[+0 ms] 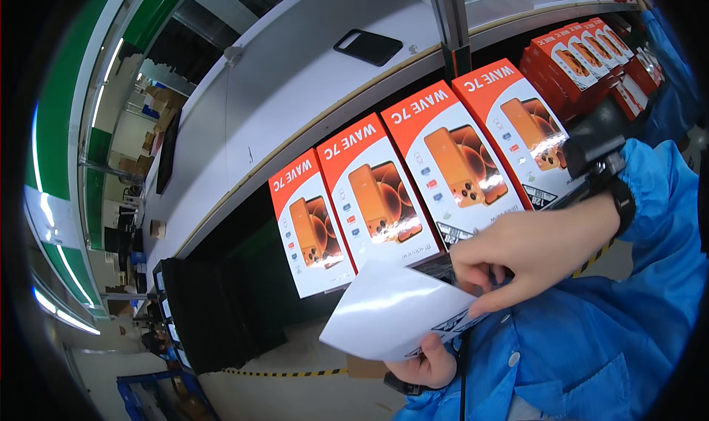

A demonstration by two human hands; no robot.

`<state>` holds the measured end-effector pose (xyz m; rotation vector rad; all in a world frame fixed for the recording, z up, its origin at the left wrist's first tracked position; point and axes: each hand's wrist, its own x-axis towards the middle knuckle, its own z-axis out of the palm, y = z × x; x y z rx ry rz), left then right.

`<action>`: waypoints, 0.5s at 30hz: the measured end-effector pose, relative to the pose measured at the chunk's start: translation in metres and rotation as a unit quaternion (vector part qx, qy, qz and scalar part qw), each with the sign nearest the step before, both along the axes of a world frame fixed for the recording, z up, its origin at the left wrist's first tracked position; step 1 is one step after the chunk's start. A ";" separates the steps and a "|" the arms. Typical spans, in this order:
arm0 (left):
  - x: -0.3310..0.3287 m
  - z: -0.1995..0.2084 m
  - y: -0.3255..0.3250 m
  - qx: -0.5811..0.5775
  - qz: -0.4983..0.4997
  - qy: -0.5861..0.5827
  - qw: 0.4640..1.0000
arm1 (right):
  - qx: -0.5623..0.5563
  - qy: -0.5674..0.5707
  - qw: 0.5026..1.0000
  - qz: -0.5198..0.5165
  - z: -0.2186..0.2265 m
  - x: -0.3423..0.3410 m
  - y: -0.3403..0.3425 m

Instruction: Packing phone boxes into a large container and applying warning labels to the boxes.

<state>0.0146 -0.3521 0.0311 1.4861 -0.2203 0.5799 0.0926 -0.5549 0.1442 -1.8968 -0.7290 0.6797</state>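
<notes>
White glossy label sheet (391, 310) sits between our hands below the row of four orange-and-white phone boxes (413, 173). Our left hand (425, 363) grips its lower edge from beneath, steadying it; our right hand (528, 251) pinches its upper right corner with fingertips (473, 273), seemingly peeling.

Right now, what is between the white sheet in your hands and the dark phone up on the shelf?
The head view shows a row of orange-and-white phone boxes between the white sheet and the dark phone.
</notes>
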 end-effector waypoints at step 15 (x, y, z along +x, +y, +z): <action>-0.005 0.019 0.007 -0.108 -0.049 0.032 0.992 | 0.059 -0.399 0.912 -0.077 -0.028 -0.029 0.038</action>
